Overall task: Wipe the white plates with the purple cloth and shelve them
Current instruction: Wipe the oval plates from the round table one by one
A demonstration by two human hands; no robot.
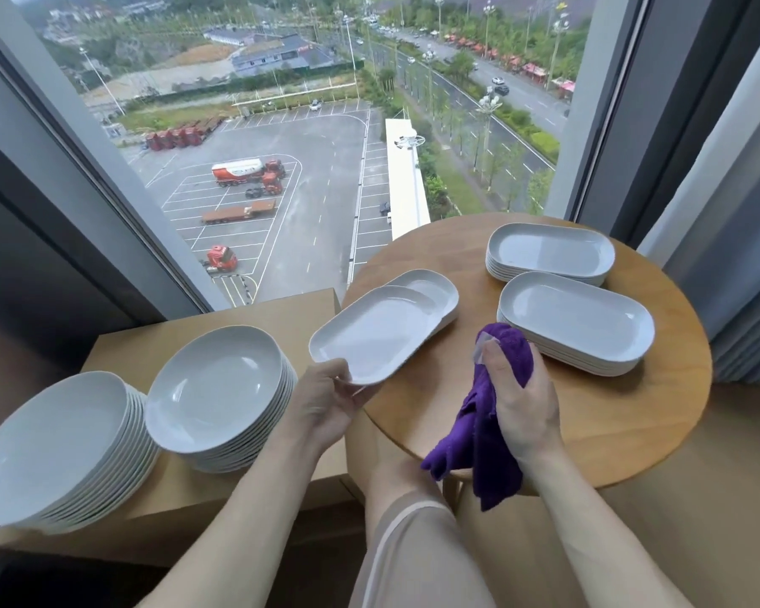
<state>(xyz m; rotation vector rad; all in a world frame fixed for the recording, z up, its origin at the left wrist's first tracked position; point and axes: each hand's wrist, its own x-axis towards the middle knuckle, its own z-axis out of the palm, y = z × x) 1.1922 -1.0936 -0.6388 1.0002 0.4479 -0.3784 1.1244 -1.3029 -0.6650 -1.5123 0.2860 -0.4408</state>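
Left hand (325,399) pinches the near end of an oval plate (374,333), thumb on the rim, holding it tilted above the left edge of the round bench (610,414). Right hand (521,405) is wrapped around the purple cloth (483,436), which bunches above the fingers and hangs down past the near edge of the bench. The cloth sits just right of the held plate, not touching it. Under the plate's far end lies another oval plate (435,289) on the bench. Right of the cloth, a near stack (578,326) of oval plates; beyond it, a far stack (551,252). Left, on a lower box (255,313), two stacks of round plates (216,388) stand side by side.
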